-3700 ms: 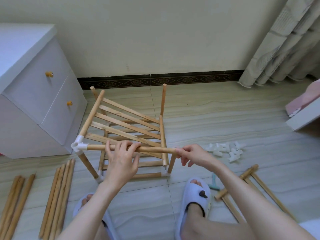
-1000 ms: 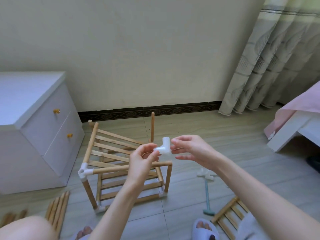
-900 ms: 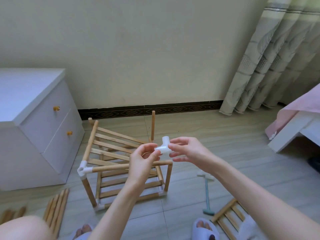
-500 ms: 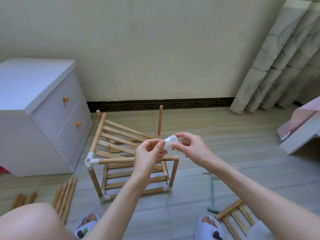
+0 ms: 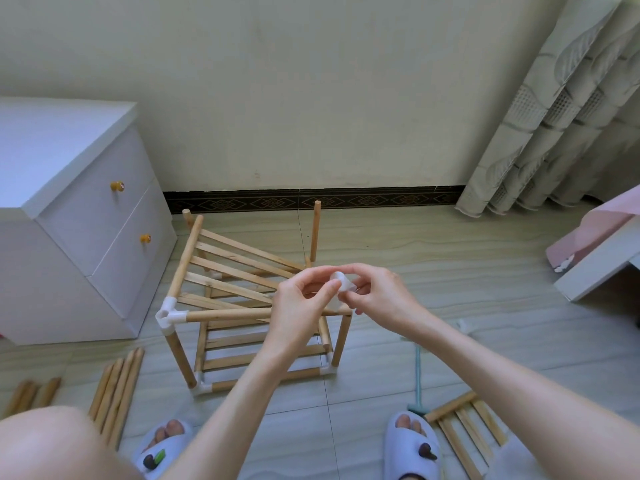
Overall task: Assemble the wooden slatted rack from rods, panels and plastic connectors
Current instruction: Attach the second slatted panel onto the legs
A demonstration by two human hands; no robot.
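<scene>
A partly built wooden rack (image 5: 242, 306) stands on the tiled floor, with a slatted panel (image 5: 239, 268) lying tilted across its top. White plastic connectors join its corners, one at the front left top (image 5: 168, 315). Both hands hover above the rack's front right corner. My left hand (image 5: 304, 303) and my right hand (image 5: 377, 292) pinch one white plastic connector (image 5: 341, 282) between their fingertips. The front rod's right end (image 5: 341, 311) sits just below them, without a connector.
A white drawer cabinet (image 5: 86, 230) stands left of the rack. Loose rods (image 5: 117, 393) lie on the floor at the left, a spare slatted panel (image 5: 467, 431) and a teal tool (image 5: 418, 375) at the right. A curtain (image 5: 554, 105) and a bed corner (image 5: 602, 247) are at the right.
My hands let go of the front rod and took up a white connector. They have since lowered it toward the rack's front right corner while turning it between the fingertips.
</scene>
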